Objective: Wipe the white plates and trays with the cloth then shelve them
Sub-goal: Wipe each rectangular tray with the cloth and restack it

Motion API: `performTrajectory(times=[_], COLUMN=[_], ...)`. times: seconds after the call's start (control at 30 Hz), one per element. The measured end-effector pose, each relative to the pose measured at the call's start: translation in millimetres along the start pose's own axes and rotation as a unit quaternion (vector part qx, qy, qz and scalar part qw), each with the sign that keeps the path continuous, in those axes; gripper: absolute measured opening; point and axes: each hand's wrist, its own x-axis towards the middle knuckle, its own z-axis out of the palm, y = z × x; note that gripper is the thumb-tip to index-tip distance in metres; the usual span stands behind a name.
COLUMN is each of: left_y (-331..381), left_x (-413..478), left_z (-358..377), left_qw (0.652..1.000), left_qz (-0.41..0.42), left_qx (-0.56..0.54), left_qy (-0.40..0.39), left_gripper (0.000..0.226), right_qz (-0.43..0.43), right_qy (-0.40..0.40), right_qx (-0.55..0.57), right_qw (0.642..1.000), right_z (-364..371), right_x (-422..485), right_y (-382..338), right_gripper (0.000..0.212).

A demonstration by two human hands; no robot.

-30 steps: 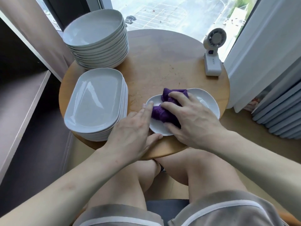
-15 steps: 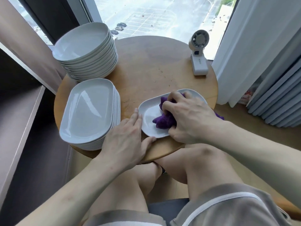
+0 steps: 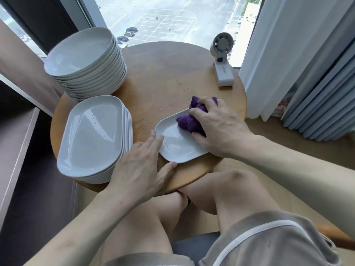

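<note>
**Cloth swept to the tray's far end**

The small white tray [image 3: 176, 144] is kept at the near edge of the round table [image 3: 163, 73]. Since a second ago the purple cloth [image 3: 189, 122] is carried off its middle toward the table's right side, so the near half is bared. This wipe is judged nearly done, and shelving is not yet begun. The cloth is gripped under the curled, spread fingers of the right hand [image 3: 221, 129]. The tray's rim is steadied by the left hand [image 3: 142, 166], fingers straight and together, thumb braced at the table's near edge.
</note>
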Motion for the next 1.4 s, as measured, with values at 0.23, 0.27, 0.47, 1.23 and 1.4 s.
performTrajectory(times=[0.23, 0.27, 0.47, 1.23, 1.4], left_y=[2.8, 2.1, 0.9, -0.1, -2.0], left_x=[-0.6, -0.6, 0.2, 0.5, 2.5], left_z=[0.7, 0.7, -0.4, 2.1, -0.7], left_qw=[1.0, 1.0, 1.0, 0.996, 0.996], left_qz=[-0.013, -0.009, 0.007, 0.059, 0.074], left_qx=[-0.019, -0.021, 0.004, 0.057, 0.044], left_qy=[0.011, 0.01, -0.01, -0.046, -0.031], left_gripper=[0.086, 0.086, 0.085, 0.075, 0.086], right_qz=[-0.166, -0.178, -0.161, -0.075, -0.132], right_qy=[-0.059, -0.063, -0.046, -0.029, -0.029], right_qx=[0.032, 0.034, 0.009, 0.064, 0.069], right_qw=[0.984, 0.981, 0.986, 0.995, 0.988], right_z=[2.5, 2.0, 2.7, -2.0, 5.2], right_x=[-18.8, -19.8, -18.9, -10.0, -16.5], right_y=[-32.6, -34.3, -36.1, -9.9, -25.1], right_gripper=[0.062, 0.063, 0.054, 0.057, 0.052])
